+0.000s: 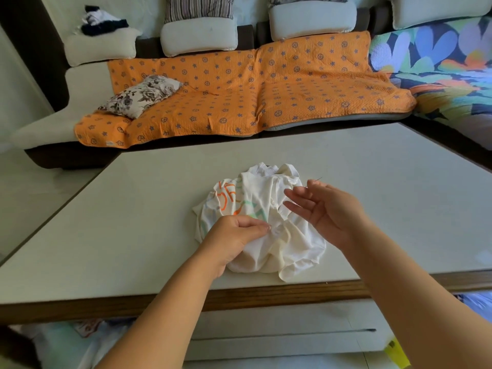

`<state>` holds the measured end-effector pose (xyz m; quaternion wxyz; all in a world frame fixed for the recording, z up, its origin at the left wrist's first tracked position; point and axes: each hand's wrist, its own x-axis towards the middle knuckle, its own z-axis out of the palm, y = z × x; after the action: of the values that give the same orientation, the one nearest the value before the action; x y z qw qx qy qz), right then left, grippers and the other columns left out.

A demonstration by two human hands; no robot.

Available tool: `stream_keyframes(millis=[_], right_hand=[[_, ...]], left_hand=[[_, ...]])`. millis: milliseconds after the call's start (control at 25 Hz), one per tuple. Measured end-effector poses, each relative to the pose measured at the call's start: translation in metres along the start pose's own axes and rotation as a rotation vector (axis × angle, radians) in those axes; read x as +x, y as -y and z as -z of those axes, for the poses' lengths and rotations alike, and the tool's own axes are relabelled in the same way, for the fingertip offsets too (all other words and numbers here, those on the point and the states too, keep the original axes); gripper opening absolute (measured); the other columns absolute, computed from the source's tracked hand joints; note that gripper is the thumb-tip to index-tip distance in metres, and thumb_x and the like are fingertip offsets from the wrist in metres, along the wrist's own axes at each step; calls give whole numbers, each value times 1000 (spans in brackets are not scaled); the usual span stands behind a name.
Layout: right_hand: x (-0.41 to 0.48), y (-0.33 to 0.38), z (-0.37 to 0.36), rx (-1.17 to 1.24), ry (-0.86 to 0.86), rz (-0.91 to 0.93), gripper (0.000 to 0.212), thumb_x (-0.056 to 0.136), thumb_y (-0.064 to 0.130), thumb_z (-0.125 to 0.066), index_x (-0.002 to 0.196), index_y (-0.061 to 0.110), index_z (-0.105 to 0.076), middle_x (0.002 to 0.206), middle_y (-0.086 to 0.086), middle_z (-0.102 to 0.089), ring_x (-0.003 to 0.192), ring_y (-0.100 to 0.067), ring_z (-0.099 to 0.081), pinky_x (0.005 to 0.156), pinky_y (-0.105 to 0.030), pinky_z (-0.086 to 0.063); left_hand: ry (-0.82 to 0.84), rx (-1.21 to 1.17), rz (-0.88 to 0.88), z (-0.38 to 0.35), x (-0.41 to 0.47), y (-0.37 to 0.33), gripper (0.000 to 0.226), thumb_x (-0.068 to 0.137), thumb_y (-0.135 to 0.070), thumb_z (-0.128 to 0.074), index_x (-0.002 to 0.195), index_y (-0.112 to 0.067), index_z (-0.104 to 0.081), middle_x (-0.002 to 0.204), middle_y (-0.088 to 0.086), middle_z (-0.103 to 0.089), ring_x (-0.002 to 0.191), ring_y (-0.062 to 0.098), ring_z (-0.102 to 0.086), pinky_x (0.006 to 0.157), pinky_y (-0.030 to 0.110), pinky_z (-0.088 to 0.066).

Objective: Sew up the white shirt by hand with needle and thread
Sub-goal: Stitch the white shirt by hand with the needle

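Observation:
A crumpled white shirt [287, 235] with orange and green print lies on the pale table [133, 222], close to its near edge. My left hand [234, 235] rests on the shirt's left side, its thumb and fingertips pinching a fold of the fabric. Over the shirt's right side my right hand [327, 209] is raised, palm turned left. It pinches a thin needle [317, 179] between thumb and forefinger, and the other fingers are spread. The needle's tip sticks out above the fingers. I cannot make out the thread.
A wooden strip edges the table's near side [266, 294], with a drawer front below it. Beyond the table stands a sofa with an orange patterned cover [239, 97], a floral cushion [141, 95] and a colourful blanket [439, 62] at the right.

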<state>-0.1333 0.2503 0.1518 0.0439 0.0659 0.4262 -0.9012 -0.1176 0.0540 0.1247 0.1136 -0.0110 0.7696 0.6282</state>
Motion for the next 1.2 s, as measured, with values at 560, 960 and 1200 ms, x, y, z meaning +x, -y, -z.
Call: stream_keyframes(millis=[560,960,1200], right_hand=[[10,2,33,-1072,-371,358,8,97,21,-51,96,19,-59,71,6,-67,65,-16,-58,52,-27,-37],[-8,-10,4,-878,-37,176,5,92,14,-65,88,10,-67,90,-5,-74,58,-18,-68,49,-27,-45],[-13,-27,-9,-915,96,94,8,94,14,-62,88,8,-65,74,-8,-74,67,-21,-72,70,-29,-57]], left_hand=[[129,365,36,35,15,-51,7,83,-21,-75,89,-19,-79,96,-6,-76,92,3,-65,77,12,-47],[137,162,-33,35,38,-23,6,84,-19,-74,89,-18,-77,85,-6,-76,80,0,-68,69,10,-49],[213,171,-98,25,34,-27,7,85,-19,-72,90,-20,-76,84,-7,-76,80,-2,-67,73,11,-49]])
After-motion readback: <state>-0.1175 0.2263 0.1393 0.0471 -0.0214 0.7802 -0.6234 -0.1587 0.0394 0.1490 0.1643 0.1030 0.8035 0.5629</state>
